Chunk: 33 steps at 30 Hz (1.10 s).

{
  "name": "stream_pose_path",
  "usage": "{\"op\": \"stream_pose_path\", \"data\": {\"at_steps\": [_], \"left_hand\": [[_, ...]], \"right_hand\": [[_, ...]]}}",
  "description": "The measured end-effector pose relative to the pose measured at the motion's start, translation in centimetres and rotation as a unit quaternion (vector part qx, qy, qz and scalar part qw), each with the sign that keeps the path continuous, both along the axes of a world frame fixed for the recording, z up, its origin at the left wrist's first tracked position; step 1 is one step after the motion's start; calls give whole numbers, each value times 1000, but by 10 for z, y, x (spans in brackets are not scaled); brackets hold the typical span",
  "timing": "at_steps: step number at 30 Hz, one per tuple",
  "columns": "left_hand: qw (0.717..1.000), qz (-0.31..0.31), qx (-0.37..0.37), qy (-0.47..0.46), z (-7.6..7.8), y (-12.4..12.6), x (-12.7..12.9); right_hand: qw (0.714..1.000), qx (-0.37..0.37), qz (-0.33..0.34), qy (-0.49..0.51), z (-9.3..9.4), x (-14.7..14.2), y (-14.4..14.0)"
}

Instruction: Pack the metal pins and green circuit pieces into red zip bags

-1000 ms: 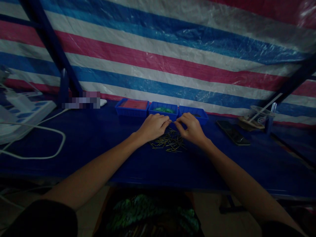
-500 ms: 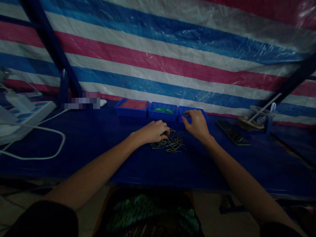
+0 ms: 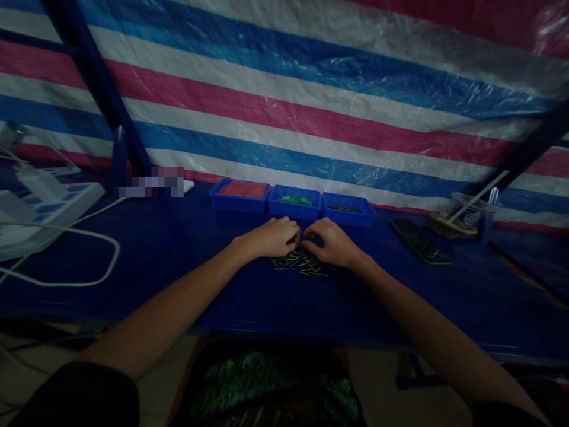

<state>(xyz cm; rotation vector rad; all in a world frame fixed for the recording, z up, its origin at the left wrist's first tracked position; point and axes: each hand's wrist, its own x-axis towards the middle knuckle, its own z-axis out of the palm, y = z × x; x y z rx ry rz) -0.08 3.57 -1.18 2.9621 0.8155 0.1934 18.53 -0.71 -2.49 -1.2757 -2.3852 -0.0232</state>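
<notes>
A loose pile of thin, brass-coloured pin-like pieces (image 3: 311, 268) lies on the blue table. At its left side my left hand (image 3: 279, 237) rests with curled fingers, thumb and fingertips pressed together. Facing it from the right, my right hand (image 3: 329, 242) has its thumb and forefinger bent into a pinch. The fingertips of both hands almost meet over the back of the pile. What they pinch, if anything, is too small and dark to make out. Behind stands a blue bin with dark thin pieces (image 3: 347, 209) in it.
Beside that bin are a blue bin holding green material (image 3: 294, 201) and another with red flat contents (image 3: 240, 193). A phone (image 3: 418, 241) and a clear cup (image 3: 473, 210) are on the right. At left lie a power strip (image 3: 66, 213) and a white cable (image 3: 116, 255).
My right hand has moved from the right-hand bin down and left to the pile, close to my left hand. That bin's contents now show. My left hand has barely moved.
</notes>
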Motion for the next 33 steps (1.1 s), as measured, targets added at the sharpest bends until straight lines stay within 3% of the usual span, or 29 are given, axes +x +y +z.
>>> {"op": "stream_pose_path", "data": {"at_steps": [7, 15, 20, 27, 30, 33], "left_hand": [[999, 10, 11, -50, -1, 1, 1], [981, 14, 59, -184, 7, -1, 5], [973, -6, 104, -207, 11, -3, 5], [985, 43, 71, -152, 7, -3, 5], [989, 57, 42, -130, -1, 1, 4], [996, 52, 34, -68, -11, 8, 0]], "right_hand": [[1000, 15, -20, -12, 3, -3, -3], [988, 55, -89, 112, 6, -1, 0], [979, 60, -98, 167, 8, -2, -3], [990, 119, -47, 51, 18, 1, -9], [978, 163, -124, 45, 22, 20, 1], [941, 217, -247, 75, 19, 52, 17]]}}
